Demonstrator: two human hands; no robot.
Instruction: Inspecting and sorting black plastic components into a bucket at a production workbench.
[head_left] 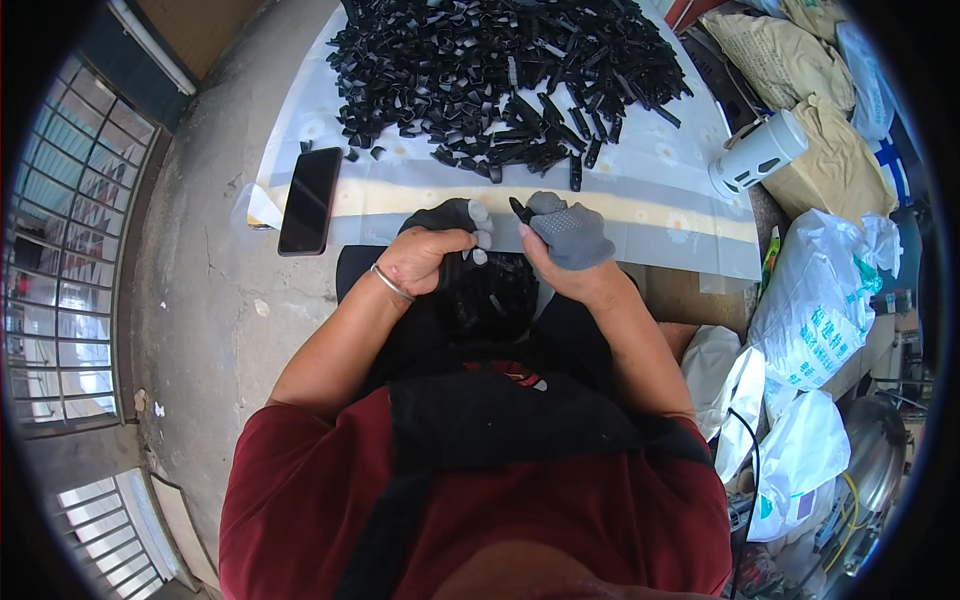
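Note:
Both my hands are close together over my lap, at the table's near edge, in grey gloves that leave the thumbs bare. My right hand (572, 238) is closed around a small black plastic piece (520, 210), whose tip sticks out toward the left. My left hand (440, 240) is curled, its thumb pressed against pale glove fingertips; whatever it may hold is hidden. Beneath the hands, a dark heap of black pieces (495, 295) sits in my lap, partly in shadow. A large pile of black plastic pieces (480, 80), some short and curved, others long, covers the far table.
A patterned cloth (400, 200) covers the table. On its left edge lies a black phone (310, 200); a white cup (760, 152) leans at the right. Stuffed plastic bags (815, 300) and tan sacks (835, 160) crowd the right side. A barred window (80, 250) stands left.

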